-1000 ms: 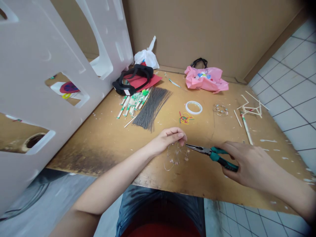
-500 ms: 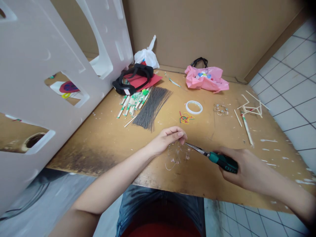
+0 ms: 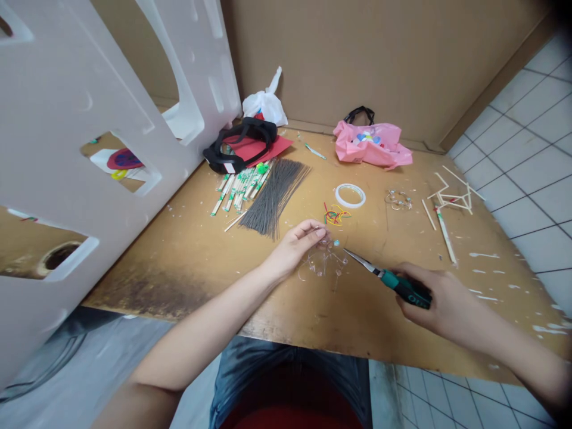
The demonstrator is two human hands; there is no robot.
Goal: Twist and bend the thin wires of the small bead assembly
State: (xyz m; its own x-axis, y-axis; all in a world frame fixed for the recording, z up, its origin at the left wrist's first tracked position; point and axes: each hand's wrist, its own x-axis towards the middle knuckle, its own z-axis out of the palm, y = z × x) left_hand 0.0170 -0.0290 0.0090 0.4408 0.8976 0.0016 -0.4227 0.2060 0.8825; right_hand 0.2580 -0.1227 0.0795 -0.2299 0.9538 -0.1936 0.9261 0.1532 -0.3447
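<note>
L hand (image 3: 304,241) pinching beaded wire piece (image 3: 326,255) btwn thumb & fingertips; piece hangs over near-mid part of table (image 3: 268,304), on the viewer's side of coloured bands (image 3: 336,215). R hand (image 3: 431,289) wrapped round grn/blk pliers (image 3: 393,282), tips narrow, pointing at piece. Change vs. half a sec ago: L hand shifted up & away, wire loops rode up w/ it, blue bead (image 3: 336,242) now showing by fingertips. Plier tips also higher, look just beside beads, no clear grip. Prob. means piece being re-angled, wire not being worked this instant.
</note>
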